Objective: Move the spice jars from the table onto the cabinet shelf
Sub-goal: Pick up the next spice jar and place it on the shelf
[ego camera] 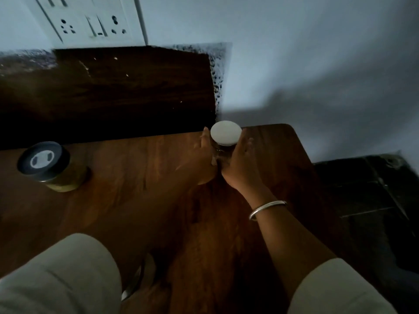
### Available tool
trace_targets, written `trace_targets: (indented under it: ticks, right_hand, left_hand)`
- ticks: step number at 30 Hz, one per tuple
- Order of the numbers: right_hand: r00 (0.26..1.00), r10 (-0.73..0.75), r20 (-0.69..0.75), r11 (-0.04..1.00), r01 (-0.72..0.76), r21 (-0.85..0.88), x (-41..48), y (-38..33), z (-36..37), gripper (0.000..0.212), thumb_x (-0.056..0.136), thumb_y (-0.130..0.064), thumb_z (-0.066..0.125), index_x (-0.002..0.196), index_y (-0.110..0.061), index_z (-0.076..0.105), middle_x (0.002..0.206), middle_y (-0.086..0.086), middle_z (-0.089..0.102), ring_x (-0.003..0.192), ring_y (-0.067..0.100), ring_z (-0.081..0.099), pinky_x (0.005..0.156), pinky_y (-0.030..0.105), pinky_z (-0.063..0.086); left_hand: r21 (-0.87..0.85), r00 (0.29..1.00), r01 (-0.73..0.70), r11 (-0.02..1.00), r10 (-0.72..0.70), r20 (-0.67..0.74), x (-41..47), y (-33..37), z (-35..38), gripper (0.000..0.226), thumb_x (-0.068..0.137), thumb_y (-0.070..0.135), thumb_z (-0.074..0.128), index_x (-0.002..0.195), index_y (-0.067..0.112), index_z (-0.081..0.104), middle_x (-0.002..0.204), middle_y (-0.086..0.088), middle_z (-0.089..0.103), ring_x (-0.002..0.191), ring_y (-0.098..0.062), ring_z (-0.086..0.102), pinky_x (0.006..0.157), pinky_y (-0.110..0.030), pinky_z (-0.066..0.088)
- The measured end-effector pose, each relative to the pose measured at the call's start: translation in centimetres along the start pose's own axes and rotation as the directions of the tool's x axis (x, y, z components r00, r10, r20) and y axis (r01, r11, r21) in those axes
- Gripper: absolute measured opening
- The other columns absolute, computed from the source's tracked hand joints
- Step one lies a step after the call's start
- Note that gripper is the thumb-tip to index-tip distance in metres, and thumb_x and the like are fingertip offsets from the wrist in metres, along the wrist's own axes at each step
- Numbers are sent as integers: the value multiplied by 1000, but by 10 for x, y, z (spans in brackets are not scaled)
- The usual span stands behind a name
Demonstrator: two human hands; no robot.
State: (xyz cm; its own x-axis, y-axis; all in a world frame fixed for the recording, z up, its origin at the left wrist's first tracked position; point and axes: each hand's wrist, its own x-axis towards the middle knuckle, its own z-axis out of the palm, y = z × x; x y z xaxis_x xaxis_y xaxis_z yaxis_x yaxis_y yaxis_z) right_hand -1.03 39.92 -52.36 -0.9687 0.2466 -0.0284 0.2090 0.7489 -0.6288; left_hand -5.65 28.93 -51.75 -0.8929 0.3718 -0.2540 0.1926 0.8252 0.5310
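Note:
A small glass spice jar with a white lid (225,133) stands near the far right corner of the wooden table (140,200). My right hand (240,163) wraps its right side, with a silver bangle on the wrist. My left hand (204,155), blurred and in shadow, presses against the jar's left side. A second, wider jar with a dark lid (43,159) and yellowish contents stands alone at the table's far left. No cabinet shelf is in view.
A dark wooden board (127,91) rises behind the table's far edge. A white socket and switch panel (90,21) is on the wall above it. Dark floor tiles (367,196) lie beyond the table's right edge. The light is dim.

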Motion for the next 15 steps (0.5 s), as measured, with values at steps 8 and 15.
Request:
trace_targets:
  ticks: [8,15]
  right_hand:
    - [996,48,-77,976,-31,213,22,10,19,100,84,-28,68,148,-7,-7,145,19,37,129,30,44,103,48,43]
    - [988,50,-144,925,8,381,7,-1,9,82,70,-41,76,133,-11,33,130,13,53,112,28,59,78,45,58]
  left_hand:
    - [36,991,-23,999,28,-128,10,-3,13,91,88,18,58,148,0,-8,153,-24,18,141,-37,24,117,-44,23]
    - [-178,988,-79,981,53,-145,-10,1,-4,103,84,11,67,147,6,-15,149,-22,28,132,-32,40,108,-36,34]
